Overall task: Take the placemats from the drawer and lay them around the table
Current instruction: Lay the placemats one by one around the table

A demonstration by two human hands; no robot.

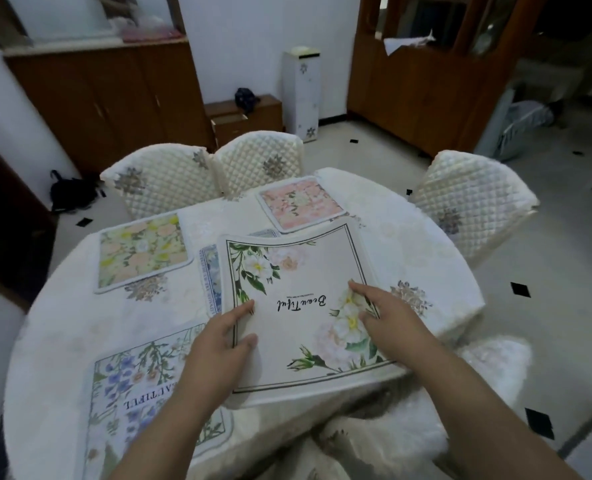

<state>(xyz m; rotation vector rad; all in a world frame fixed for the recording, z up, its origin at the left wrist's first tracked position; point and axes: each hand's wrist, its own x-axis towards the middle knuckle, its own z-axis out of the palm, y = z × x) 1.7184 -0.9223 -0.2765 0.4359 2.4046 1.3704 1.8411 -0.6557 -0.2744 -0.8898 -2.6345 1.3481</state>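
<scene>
Across cream tablecloth (408, 237), floral placemats (142, 251) (one gripped), quilted chairs (263, 161)

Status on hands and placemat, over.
Left grip, right grip both hold the white-flower placemat. Not yet flat on table. Blue placemat lies partly under it.

White-rose placemat (298, 327): "Beautiful" in black script across the middle, upside down to the camera.
Under that word: one line of tiny print, too small to read.
Blue-flower placemat (131, 375): grey capitals, also upside down to the camera, ending "...TIFUL"; the first letters are covered.
Blue-edged placemat (210, 275): small lettering runs along its border strip, too blurred to read.
</scene>
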